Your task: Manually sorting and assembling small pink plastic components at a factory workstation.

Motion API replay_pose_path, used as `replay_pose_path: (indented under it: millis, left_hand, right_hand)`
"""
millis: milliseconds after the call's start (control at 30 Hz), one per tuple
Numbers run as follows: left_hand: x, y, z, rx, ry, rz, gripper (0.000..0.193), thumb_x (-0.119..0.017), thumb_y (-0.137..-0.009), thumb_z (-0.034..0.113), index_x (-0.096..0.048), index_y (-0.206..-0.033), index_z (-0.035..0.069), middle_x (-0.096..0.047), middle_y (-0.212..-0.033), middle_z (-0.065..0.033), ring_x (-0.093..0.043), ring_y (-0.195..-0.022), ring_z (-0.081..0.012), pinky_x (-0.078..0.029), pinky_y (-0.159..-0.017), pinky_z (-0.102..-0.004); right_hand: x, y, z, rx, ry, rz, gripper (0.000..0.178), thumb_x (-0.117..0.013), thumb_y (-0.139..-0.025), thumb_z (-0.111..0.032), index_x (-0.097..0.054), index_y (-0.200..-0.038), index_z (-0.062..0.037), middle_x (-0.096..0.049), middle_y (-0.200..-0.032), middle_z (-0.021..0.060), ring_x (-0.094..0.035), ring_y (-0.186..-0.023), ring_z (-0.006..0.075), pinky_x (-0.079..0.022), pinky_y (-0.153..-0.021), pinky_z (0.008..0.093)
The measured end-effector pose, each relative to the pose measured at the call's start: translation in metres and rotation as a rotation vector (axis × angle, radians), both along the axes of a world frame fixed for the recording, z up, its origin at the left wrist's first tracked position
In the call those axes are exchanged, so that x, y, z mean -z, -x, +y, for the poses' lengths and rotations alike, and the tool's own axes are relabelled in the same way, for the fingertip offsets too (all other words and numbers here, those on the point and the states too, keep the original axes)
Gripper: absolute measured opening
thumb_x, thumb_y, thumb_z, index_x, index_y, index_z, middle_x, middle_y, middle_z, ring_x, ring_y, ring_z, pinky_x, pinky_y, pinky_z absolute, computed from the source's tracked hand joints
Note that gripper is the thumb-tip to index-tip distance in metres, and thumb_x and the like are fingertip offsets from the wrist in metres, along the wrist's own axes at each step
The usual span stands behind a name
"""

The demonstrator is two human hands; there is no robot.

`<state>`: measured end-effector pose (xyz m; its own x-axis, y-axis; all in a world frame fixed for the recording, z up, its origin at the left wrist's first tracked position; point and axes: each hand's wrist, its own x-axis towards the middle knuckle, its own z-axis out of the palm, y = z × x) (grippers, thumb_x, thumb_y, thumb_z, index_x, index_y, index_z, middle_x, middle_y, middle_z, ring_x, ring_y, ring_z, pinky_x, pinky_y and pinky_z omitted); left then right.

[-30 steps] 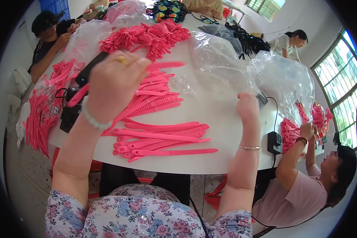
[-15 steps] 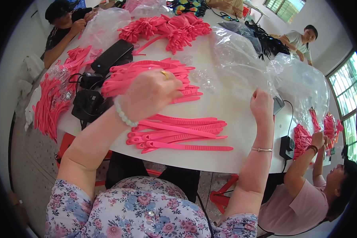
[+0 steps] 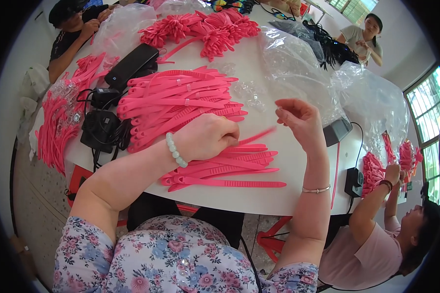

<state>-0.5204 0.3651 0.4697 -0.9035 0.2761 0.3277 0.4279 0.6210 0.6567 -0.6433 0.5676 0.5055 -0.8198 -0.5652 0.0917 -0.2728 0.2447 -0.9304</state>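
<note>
My left hand [image 3: 208, 136], a pale bead bracelet at its wrist, pinches a pink rubbery strap [image 3: 259, 135]. The strap's free end sticks out to the right, smeared by motion. Facing that end, my right hand [image 3: 300, 119] is raised with thumb and forefinger pinched together. A small clear plastic piece [image 3: 278, 108] seems to show at its fingertips, too small to make out well. Beneath my left hand lies a loose pile of pink straps [image 3: 230, 171] with ridged ends. Behind it a larger pile of straps [image 3: 181, 95] has clear loops on some of them.
Small clear plastic pieces [image 3: 249, 93] lie scattered beyond my hands. Black power adapters [image 3: 100, 129] and a long black case [image 3: 132, 68] stand left. Clear bags [image 3: 298, 73] and a grey device [image 3: 337, 131] are right. Co-workers sit around the table, one close at right [image 3: 371, 244].
My left hand has come down from the larger pile toward the nearer one and now holds a strap. My right hand has moved left from beside the grey device, its fingers turned toward the strap.
</note>
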Motion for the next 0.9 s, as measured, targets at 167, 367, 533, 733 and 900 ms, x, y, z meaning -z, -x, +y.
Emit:
replay_pose_path:
  millis: [167, 367, 533, 733, 900]
  left_hand:
    - [-0.004, -0.003, 0.0, -0.132, -0.37, -0.068, 0.003, -0.057, -0.081, 0.001, -0.054, -0.082, 0.0, -0.061, -0.073, -0.0103, -0.062, -0.061, -0.0188, -0.047, -0.054, -0.0292]
    - [-0.015, -0.005, -0.005, -0.219, -0.236, 0.222, 0.016, -0.061, -0.077, -0.002, -0.054, -0.092, 0.0, -0.058, -0.071, -0.0062, -0.057, -0.062, -0.0123, -0.047, -0.056, -0.0239]
    - [-0.016, -0.007, -0.004, -0.238, -0.375, 0.231, 0.033, -0.06, -0.075, -0.007, -0.056, -0.106, 0.002, -0.057, -0.075, -0.0073, -0.057, -0.064, -0.0122, -0.046, -0.057, -0.0246]
    - [-0.014, -0.009, -0.003, -0.113, -0.358, 0.235, 0.046, -0.053, -0.075, -0.011, -0.052, -0.119, 0.004, -0.058, -0.08, -0.0083, -0.055, -0.064, -0.013, -0.046, -0.058, -0.0252]
    - [-0.015, -0.008, -0.005, -0.087, -0.4, 0.269, 0.048, -0.05, -0.074, -0.013, -0.052, -0.119, 0.004, -0.059, -0.081, -0.0093, -0.056, -0.065, -0.0142, -0.046, -0.059, -0.0255]
  right_hand:
    - [-0.006, -0.005, -0.004, -0.078, 0.132, -0.105, 0.017, -0.061, -0.082, -0.006, -0.059, -0.096, 0.0016, -0.06, -0.076, 0.0043, -0.058, -0.065, 0.0105, -0.044, -0.06, 0.0219]
    - [-0.015, -0.01, 0.001, -0.079, 0.29, -0.206, 0.021, -0.06, -0.081, -0.004, -0.058, -0.1, 0.0035, -0.059, -0.075, 0.0053, -0.057, -0.063, 0.011, -0.044, -0.058, 0.0212]
    - [-0.013, -0.019, -0.008, -0.234, 0.113, -0.237, 0.033, -0.059, -0.078, 0.0, -0.055, -0.111, 0.0042, -0.059, -0.075, 0.0054, -0.058, -0.063, 0.0116, -0.045, -0.058, 0.0222]
    - [-0.011, -0.027, -0.019, -0.263, 0.279, -0.35, 0.041, -0.058, -0.08, 0.001, -0.051, -0.12, 0.0016, -0.059, -0.077, 0.006, -0.059, -0.065, 0.0124, -0.046, -0.059, 0.0222]
    - [-0.002, -0.026, -0.018, -0.32, 0.048, -0.183, 0.03, -0.059, -0.081, -0.001, -0.056, -0.11, 0.0028, -0.061, -0.079, 0.0058, -0.06, -0.069, 0.0119, -0.047, -0.061, 0.0222]
